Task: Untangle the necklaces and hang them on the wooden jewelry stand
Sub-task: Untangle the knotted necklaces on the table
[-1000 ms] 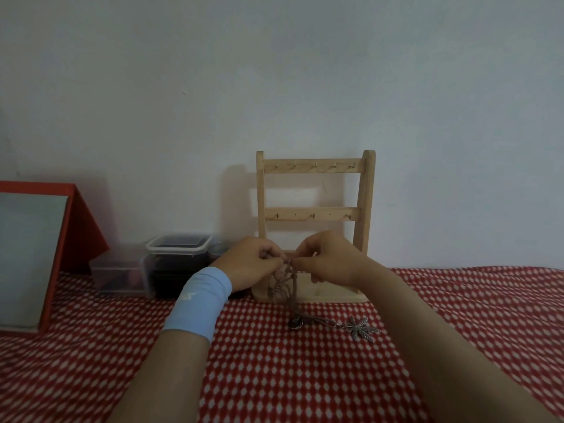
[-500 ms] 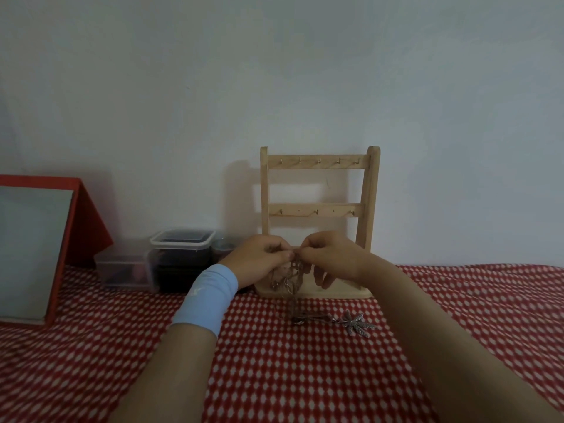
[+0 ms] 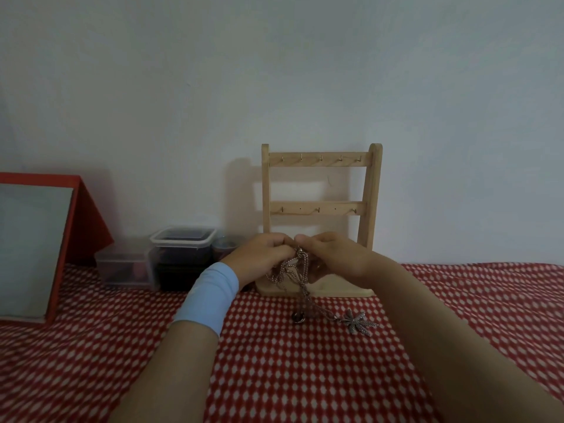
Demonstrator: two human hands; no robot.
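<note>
Far left, red-framed mirror point(image 3: 33, 251) leans tilted against the wall. Next to it a clear plastic tub point(image 3: 122, 268), then a dark container with clear lid point(image 3: 183, 254), touching; small round jar point(image 3: 227, 247) behind, partly hidden by the left hand point(image 3: 262, 257). Blue wristband point(image 3: 207, 297) on the left wrist. Both hands are raised in front of the wooden jewelry stand point(image 3: 374, 193), blocking its lower part. The left hand and right hand point(image 3: 335, 254) each pinch the top of the tangled necklaces point(image 3: 293, 270), fingertips nearly meeting. Chains hang down to the cloth, where a dark round pendant point(image 3: 297, 317) and, right of it, a leaf pendant point(image 3: 358, 323) lie. Stand hooks bare. Surface: red-and-white checked cloth point(image 3: 290, 377). Plain pale wall point(image 3: 274, 71) behind.
</note>
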